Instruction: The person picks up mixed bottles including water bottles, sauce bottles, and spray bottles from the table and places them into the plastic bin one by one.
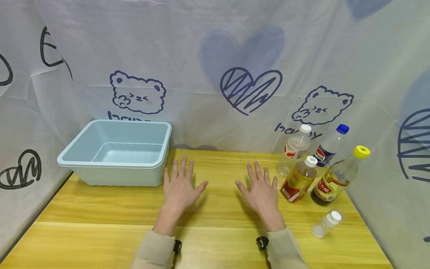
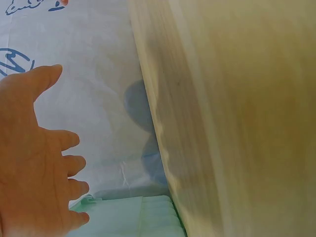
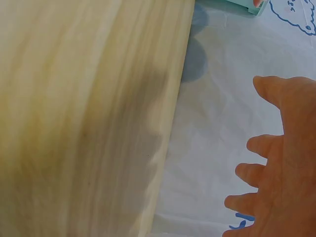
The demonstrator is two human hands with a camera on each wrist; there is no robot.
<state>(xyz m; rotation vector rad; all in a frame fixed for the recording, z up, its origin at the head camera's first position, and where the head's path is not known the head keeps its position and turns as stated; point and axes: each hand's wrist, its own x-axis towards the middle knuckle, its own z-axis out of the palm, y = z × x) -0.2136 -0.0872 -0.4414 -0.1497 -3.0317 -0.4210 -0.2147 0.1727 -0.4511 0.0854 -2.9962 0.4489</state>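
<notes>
Both hands are spread palm down over the middle of the wooden table [image 1: 111,213], holding nothing. In the head view the left hand [image 1: 180,188] is just right of a pale blue plastic basin [image 1: 122,175], its thumb pointing inward. The right hand [image 1: 261,192] is left of a group of bottles; nearest is a white-capped drink bottle with a red and yellow label [image 1: 298,181]. Both wrist views show the fingers apart, with the left hand [image 2: 34,158] and right hand [image 3: 286,163] beside the table edge.
Behind the drink bottle stand a clear white-capped bottle [image 1: 293,149] and a blue-capped Pepsi bottle [image 1: 329,147]. A yellow-capped bottle of dark liquid [image 1: 332,185] is farther right. A small white-capped jar [image 1: 326,225] is nearer the front. Printed cloth [image 1: 195,112] hangs behind the table.
</notes>
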